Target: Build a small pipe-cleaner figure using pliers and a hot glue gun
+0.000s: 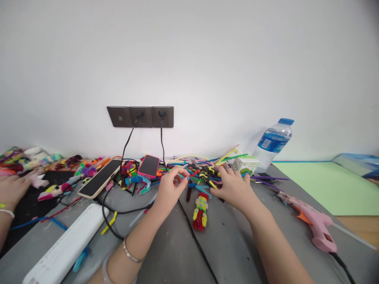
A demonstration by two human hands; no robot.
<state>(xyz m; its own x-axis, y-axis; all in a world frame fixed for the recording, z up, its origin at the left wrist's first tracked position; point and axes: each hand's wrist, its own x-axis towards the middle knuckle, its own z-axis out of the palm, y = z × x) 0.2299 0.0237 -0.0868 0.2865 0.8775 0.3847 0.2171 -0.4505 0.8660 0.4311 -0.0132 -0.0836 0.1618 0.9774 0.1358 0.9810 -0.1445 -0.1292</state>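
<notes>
My left hand [173,189] is closed in a pinch above the near edge of a pile of pipe cleaners. Whatever lies between its fingertips is too small to make out; a red pipe cleaner [194,173] shows just beyond them. My right hand [233,189] reaches over the pile with fingers apart. Its thumb and forefinger are by the handle ends of yellow-and-black pliers [205,178], and I cannot tell if they touch. Between my forearms lies a small red and yellow pipe-cleaner figure [201,211].
A pink glue gun [318,225] lies at right, near green paper [308,181]. Behind stand a small box [246,163] and tilted water bottle [272,144]. At left are two phones [102,177], a white power strip [68,246], black cables and another person's hand [13,191].
</notes>
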